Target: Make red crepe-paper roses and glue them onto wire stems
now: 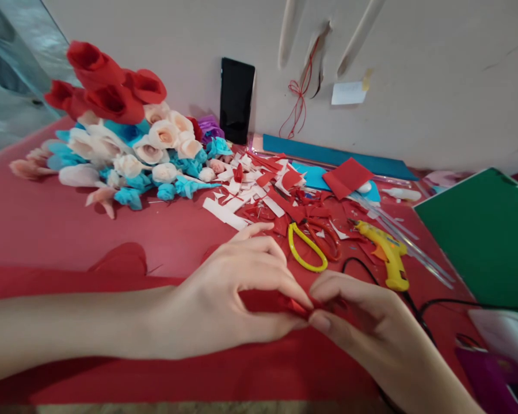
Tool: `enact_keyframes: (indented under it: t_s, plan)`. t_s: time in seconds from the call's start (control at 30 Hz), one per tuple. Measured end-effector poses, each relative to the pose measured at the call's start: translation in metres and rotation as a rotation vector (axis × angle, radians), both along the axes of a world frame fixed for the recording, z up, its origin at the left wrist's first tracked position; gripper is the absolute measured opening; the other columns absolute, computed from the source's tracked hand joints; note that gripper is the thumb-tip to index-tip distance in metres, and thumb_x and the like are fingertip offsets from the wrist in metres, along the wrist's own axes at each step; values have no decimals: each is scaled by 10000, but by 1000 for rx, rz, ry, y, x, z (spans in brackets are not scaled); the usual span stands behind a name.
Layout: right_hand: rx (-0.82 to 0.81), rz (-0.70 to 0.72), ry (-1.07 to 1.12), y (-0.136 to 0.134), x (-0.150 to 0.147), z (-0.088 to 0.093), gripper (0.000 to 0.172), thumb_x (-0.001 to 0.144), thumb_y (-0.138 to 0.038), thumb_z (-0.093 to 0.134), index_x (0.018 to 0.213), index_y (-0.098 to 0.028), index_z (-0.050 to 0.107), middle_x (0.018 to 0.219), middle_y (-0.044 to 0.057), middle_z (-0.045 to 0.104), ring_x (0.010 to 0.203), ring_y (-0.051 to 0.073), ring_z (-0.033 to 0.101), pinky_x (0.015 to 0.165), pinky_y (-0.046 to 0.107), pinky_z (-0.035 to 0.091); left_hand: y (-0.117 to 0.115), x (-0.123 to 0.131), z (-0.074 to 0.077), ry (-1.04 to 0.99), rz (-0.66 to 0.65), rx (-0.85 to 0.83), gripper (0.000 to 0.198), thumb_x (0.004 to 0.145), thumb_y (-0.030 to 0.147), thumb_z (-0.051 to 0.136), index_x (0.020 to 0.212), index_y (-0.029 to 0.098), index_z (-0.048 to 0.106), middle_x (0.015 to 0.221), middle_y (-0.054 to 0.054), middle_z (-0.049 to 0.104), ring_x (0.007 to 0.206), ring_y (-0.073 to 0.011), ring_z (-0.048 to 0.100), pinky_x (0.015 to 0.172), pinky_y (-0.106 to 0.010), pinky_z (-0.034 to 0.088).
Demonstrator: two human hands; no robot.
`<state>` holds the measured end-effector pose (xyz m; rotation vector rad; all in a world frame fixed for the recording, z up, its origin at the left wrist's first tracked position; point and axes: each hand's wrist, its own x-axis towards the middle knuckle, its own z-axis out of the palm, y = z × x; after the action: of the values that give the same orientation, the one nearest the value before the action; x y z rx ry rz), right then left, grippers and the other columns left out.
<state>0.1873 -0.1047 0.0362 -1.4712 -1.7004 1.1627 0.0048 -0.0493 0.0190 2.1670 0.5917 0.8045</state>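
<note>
Low over the table, my left hand (237, 287) pinches a small piece of red crepe paper (297, 306) between thumb and forefinger. My right hand (371, 322) meets it there, thumb and forefinger closed on the paper's right end. Most of the piece is hidden by the fingers. Just beyond the hands lie scissors (305, 250) with one yellow and one red handle, their blades buried among scraps. A yellow glue gun (388, 253) rests on its side past my right hand. A rounded red paper cut-out (120, 259) lies beyond my left wrist.
Red and white paper scraps (250, 190) spread over the middle. At back left stands a pile of paper flowers (164, 135) in red, cream and blue. A phone (237, 100) leans on the wall. Clear glue sticks (408, 247), a black cord (457, 303) and a green board (483, 230) occupy the right.
</note>
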Motion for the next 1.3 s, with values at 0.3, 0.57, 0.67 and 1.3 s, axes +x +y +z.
enact_keyframes:
  t_s: [0.3, 0.57, 0.67, 1.3]
  plan:
    - [153, -33, -83, 1, -3, -5, 74, 772, -233, 595, 714, -187, 598, 676, -12, 622, 637, 108, 571, 581, 173, 455, 1, -1, -1, -44, 17, -8, 60, 734, 135, 645, 769, 184, 647, 685, 54, 653, 690, -80, 554, 1005, -337, 310]
    - [196, -13, 101, -3, 8, 0, 148, 867, -306, 489, 839, -232, 614, 806, -11, 611, 742, 95, 555, 644, 146, 450, 1, 0, 2, -73, 25, 8, 39, 719, 169, 674, 752, 177, 655, 646, 41, 645, 675, -90, 557, 963, -336, 356]
    - [191, 21, 137, -3, 10, 0, 172, 867, -315, 495, 850, -246, 652, 786, -3, 591, 759, 100, 543, 669, 166, 441, 0, 0, 1, -61, 21, -1, 46, 720, 173, 675, 759, 176, 651, 658, 49, 648, 681, -82, 560, 1004, -343, 319]
    - [237, -127, 90, 3, 12, -3, 213, 847, -302, 523, 664, -193, 515, 618, -25, 497, 564, 76, 470, 485, 170, 384, 1, 0, -1, -51, -34, -108, 62, 735, 170, 662, 797, 174, 659, 681, 37, 655, 686, -91, 544, 858, -287, 404]
